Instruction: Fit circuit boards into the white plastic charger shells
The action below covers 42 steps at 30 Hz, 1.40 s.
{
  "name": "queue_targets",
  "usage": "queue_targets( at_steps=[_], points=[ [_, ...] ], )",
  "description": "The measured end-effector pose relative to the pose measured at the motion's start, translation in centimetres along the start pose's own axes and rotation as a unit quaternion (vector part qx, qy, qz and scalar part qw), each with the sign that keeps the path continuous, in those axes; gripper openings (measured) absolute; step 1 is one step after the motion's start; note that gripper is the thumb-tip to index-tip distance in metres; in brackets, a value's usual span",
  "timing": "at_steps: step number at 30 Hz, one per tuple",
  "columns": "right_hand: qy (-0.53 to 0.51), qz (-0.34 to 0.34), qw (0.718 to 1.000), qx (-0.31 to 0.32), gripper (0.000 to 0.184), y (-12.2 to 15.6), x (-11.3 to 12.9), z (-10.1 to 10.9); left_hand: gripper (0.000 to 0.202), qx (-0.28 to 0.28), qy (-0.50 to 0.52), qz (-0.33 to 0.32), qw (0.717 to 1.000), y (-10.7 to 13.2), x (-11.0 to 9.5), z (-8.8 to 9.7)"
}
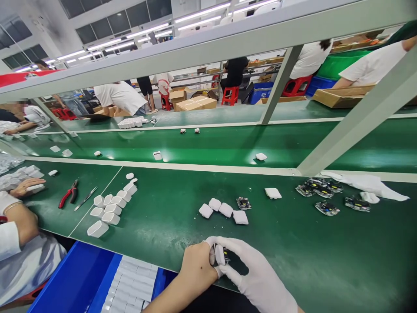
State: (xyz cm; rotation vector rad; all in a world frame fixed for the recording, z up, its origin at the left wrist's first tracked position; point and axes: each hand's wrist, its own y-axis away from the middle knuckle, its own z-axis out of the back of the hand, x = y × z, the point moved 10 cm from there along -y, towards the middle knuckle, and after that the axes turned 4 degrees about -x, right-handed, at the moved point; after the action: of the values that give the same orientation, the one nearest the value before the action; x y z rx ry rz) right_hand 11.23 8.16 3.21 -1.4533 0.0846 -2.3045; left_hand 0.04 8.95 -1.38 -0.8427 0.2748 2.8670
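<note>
Low at the front edge of the green bench, my left hand (198,265) and my gloved right hand (254,269) close round one small white plastic cover with a circuit board (220,254). My left fingertips wear white covers and partly hide it. Just beyond my hands lie several white square pieces (226,210), with a bare circuit board (243,203) beside them. One more white piece (273,193) is farther right. A cluster of circuit boards (321,188) rests at the right, near a white glove (374,184).
White open housings (112,208) stand grouped at left, near tweezers (85,198) and red-handled pliers (69,194). A co-worker's hand (28,187) is at far left. A blue bin (81,274) with white parts sits below the edge. A slanted post (355,113) rises beyond the bench.
</note>
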Motion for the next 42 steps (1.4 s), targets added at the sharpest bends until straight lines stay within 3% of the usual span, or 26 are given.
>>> queue_targets(
  at_steps=[4, 9, 14, 25, 29, 32, 36, 39, 42],
  points=[
    [0.032, 0.004, 0.999, -0.010, 0.041, -0.2, -0.5, 0.2, 0.042, 0.000, 0.025, -0.016, 1.000, -0.1, -0.2, 0.1],
    [0.038, 0.001, 0.998, 0.041, 0.043, -0.3, 0.2, -0.4, 0.023, -0.006, 0.012, -0.016, 1.000, -0.1, -0.1, 0.1],
    [0.062, -0.017, 0.996, 0.063, 0.037, -0.6, 0.8, -0.4, 0.025, -0.007, 0.015, -0.014, 1.000, -0.1, 0.1, -0.1],
    [0.080, -0.080, 0.992, 0.060, 0.046, 0.5, -2.8, -1.7, 0.021, -0.001, 0.011, -0.018, 1.000, -0.3, 0.1, -0.2],
    [0.012, -0.120, 0.991, 0.063, 0.053, 0.9, -2.6, -2.1, 0.027, -0.003, 0.005, -0.018, 1.000, -0.1, 0.2, -0.3],
    [-0.126, -0.182, 0.974, 0.049, 0.065, 1.0, -2.8, -2.2, 0.037, -0.042, -0.006, -0.056, 0.998, 0.4, -0.5, 0.4],
    [-0.295, -0.228, 0.926, 0.062, 0.072, 1.3, -2.9, -3.4, 0.040, -0.170, -0.061, -0.165, 0.970, 2.1, -2.7, 2.7],
    [-0.348, -0.214, 0.910, 0.069, 0.075, 1.2, -2.3, -3.8, 0.037, -0.241, -0.097, -0.221, 0.940, 3.3, -4.0, 4.1],
    [-0.362, -0.206, 0.908, 0.041, 0.073, 1.0, -1.9, -3.3, 0.036, -0.258, -0.103, -0.248, 0.928, 3.7, -4.7, 4.6]
  ],
)
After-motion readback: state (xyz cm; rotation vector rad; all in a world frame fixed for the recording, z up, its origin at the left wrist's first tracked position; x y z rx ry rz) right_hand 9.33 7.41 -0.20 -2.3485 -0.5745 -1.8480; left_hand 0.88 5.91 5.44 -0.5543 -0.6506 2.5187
